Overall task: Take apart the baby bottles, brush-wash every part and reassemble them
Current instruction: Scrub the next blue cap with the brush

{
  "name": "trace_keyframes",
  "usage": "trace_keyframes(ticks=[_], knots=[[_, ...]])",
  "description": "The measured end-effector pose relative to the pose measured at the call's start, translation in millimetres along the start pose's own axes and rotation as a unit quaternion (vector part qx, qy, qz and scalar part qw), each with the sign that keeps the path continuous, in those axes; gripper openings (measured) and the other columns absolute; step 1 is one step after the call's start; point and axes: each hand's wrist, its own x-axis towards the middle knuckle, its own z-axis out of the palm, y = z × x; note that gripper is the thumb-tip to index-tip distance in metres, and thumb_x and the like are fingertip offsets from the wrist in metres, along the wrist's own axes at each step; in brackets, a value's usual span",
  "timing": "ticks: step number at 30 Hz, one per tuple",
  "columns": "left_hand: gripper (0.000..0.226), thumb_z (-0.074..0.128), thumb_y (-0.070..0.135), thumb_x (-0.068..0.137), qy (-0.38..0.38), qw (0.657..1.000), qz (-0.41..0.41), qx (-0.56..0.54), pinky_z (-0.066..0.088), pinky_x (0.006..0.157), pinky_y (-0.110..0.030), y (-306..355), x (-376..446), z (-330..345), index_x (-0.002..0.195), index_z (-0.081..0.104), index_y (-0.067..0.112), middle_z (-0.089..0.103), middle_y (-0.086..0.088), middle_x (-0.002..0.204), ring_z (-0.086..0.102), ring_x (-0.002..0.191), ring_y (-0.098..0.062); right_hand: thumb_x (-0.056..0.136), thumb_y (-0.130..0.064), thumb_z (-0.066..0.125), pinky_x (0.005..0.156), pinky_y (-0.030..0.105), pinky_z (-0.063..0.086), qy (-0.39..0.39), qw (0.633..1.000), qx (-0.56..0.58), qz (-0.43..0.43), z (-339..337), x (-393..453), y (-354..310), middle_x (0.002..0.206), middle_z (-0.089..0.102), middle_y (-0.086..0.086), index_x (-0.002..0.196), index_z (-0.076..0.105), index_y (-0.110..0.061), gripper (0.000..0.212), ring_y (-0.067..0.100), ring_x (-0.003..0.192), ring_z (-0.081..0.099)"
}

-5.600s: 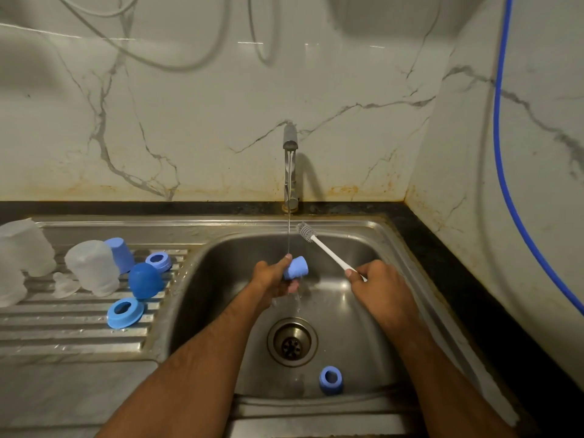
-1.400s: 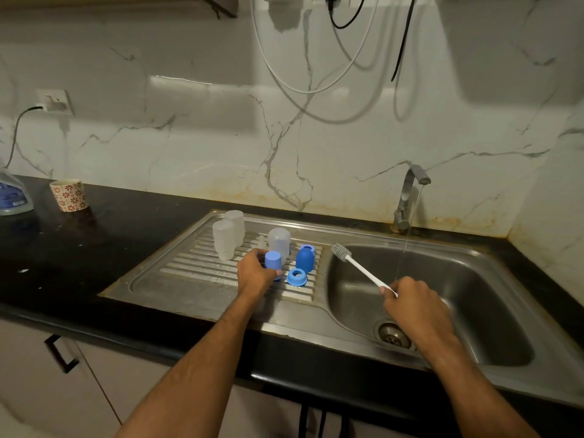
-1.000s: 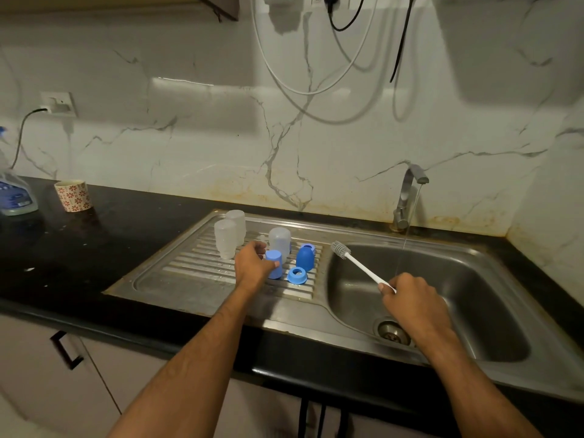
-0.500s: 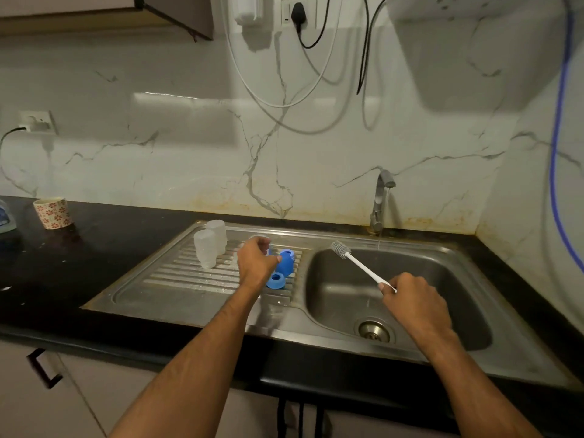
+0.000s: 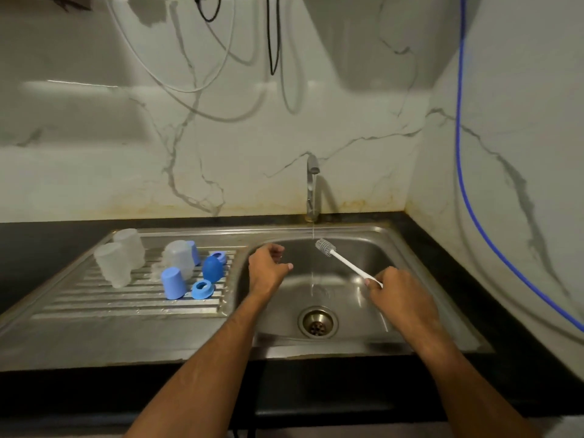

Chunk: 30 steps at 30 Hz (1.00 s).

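Left hand (image 5: pixel 267 270) hangs empty, loosely curled; right hand (image 5: pixel 399 294) grips the brush (image 5: pixel 344 262).

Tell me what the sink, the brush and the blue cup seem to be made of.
Sink: likely stainless steel, brushed; grey sheen, pressed drain ribs.
Brush: probably plastic handle, white, matte; grey bristles, possibly silicone.
Blue cup: apparently opaque plastic, smooth, soft highlights.

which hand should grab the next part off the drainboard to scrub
Left. The left hand is empty, fingers loosely curled, at the basin edge right beside the drainboard parts such as the blue cap. The right hand grips the brush, farther away.
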Motion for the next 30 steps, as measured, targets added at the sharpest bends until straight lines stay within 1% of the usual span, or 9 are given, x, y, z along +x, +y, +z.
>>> trace_keyframes(ticks=[2,7,11,14,17,19,22,25,30], knots=[[0.043,0.088,0.01,0.073,-0.018,1.0,0.011,0.014,0.056,0.088,-0.028,2.6,5.2,24.9,0.112,0.069,0.013,0.069,-0.001,0.105,0.065,0.096,-0.012,0.097,-0.052,0.056,0.064,0.034,0.054,-0.003,1.0,0.001,0.013,3.7,9.0,13.0,0.077,0.065,-0.003,0.096,0.072,-0.021,0.035,0.017,0.07,0.061],[0.041,0.091,0.012,0.069,-0.114,0.991,0.04,0.049,0.052,0.08,-0.017,6.7,21.7,80.7,0.106,0.072,0.014,0.068,0.005,0.095,0.064,0.086,-0.007,0.098,-0.049,0.055,0.069,0.033,0.048,-0.027,0.999,-0.002,0.028,7.2,36.2,37.4,0.087,0.067,0.003,0.102,0.072,-0.019,0.034,0.025,0.08,0.06],[0.038,0.089,0.006,0.072,-0.227,0.967,0.083,0.08,0.054,0.079,-0.015,6.3,33.5,110.9,0.106,0.073,0.01,0.072,-0.001,0.099,0.068,0.089,-0.013,0.1,-0.045,0.057,0.07,0.031,0.043,-0.029,0.999,-0.001,0.024,11.4,58.6,44.0,0.097,0.07,0.005,0.107,0.072,-0.02,0.03,0.025,0.088,0.064],[0.029,0.086,-0.003,0.07,-0.327,0.933,0.111,0.102,0.059,0.077,-0.024,-0.5,38.5,133.4,0.095,0.073,0.007,0.074,-0.006,0.093,0.071,0.085,-0.019,0.099,-0.045,0.057,0.07,0.03,0.043,-0.036,0.999,0.003,0.014,20.5,75.4,51.4,0.093,0.069,0.004,0.107,0.074,-0.02,0.031,0.024,0.086,0.064],[0.024,0.08,-0.01,0.072,-0.413,0.892,0.123,0.137,0.056,0.073,-0.02,-10.3,36.4,155.2,0.093,0.073,0.0,0.074,-0.009,0.089,0.069,0.076,-0.015,0.099,-0.047,0.056,0.07,0.03,0.043,-0.04,0.999,0.002,0.013,31.7,88.4,60.4,0.084,0.064,0.0,0.105,0.074,-0.02,0.032,0.019,0.078,0.058],[0.026,0.084,-0.002,0.074,-0.464,0.859,0.134,0.17,0.054,0.076,-0.019,-14.3,30.8,170.4,0.097,0.073,0.001,0.074,-0.008,0.094,0.069,0.079,-0.015,0.1,-0.046,0.056,0.071,0.031,0.045,-0.047,0.999,0.007,0.016,39.4,92.6,65.8,0.083,0.064,0.0,0.104,0.073,-0.02,0.032,0.019,0.078,0.059],[0.037,0.089,0.02,0.075,-0.526,0.805,0.144,0.234,0.049,0.083,-0.02,-22.0,20.8,186.8,0.105,0.071,0.009,0.072,-0.005,0.107,0.065,0.086,-0.013,0.1,-0.044,0.058,0.073,0.032,0.049,-0.053,0.998,0.014,0.014,50.2,96.4,70.3,0.089,0.069,0.003,0.104,0.073,-0.018,0.031,0.02,0.083,0.064],[0.048,0.088,0.034,0.075,-0.574,0.764,0.14,0.26,0.05,0.084,-0.023,-30.1,13.7,196.5,0.111,0.065,0.014,0.066,-0.001,0.11,0.061,0.09,-0.012,0.101,-0.044,0.057,0.069,0.03,0.045,-0.051,0.999,0.013,0.008,56.3,101.4,68.9,0.087,0.068,0.002,0.103,0.073,-0.018,0.03,0.018,0.08,0.063],[0.055,0.088,0.032,0.075,-0.619,0.716,0.153,0.285,0.048,0.079,-0.025,-33.2,1.6,203.4,0.118,0.057,0.015,0.056,-0.002,0.118,0.054,0.097,-0.016,0.101,-0.046,0.056,0.071,0.031,0.05,-0.051,0.999,-0.01,0.005,66.8,101.0,69.1,0.088,0.069,0.001,0.106,0.072,-0.019,0.032,0.017,0.081,0.064]])
